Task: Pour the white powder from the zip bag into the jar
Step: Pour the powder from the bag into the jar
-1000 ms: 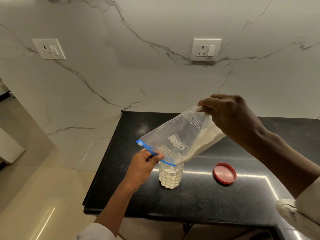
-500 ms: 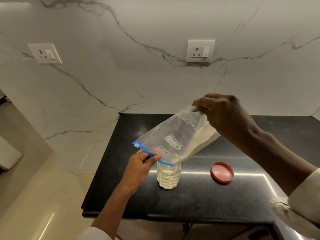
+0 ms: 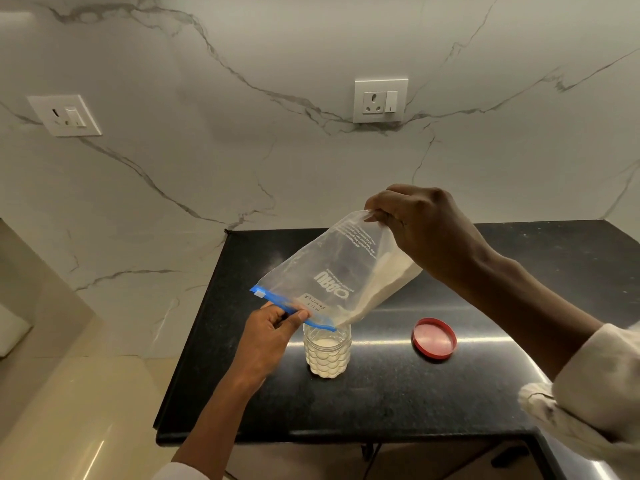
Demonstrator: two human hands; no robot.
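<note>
Black counter [image 3: 381, 403], fingers [image 3: 298, 315] pinching zip bag [image 3: 329, 271]

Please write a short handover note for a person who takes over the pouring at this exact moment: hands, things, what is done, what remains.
Left hand pinches the blue zip edge of the zip bag at the jar mouth.
Right hand holds the bag's bottom corner raised, so it tilts down.
Jar stands upright on the black counter, partly filled with white powder.
Red lid lies beside the jar, off.
Done: some powder is in.
Left: white powder remains in the bag; pour it out.
</note>
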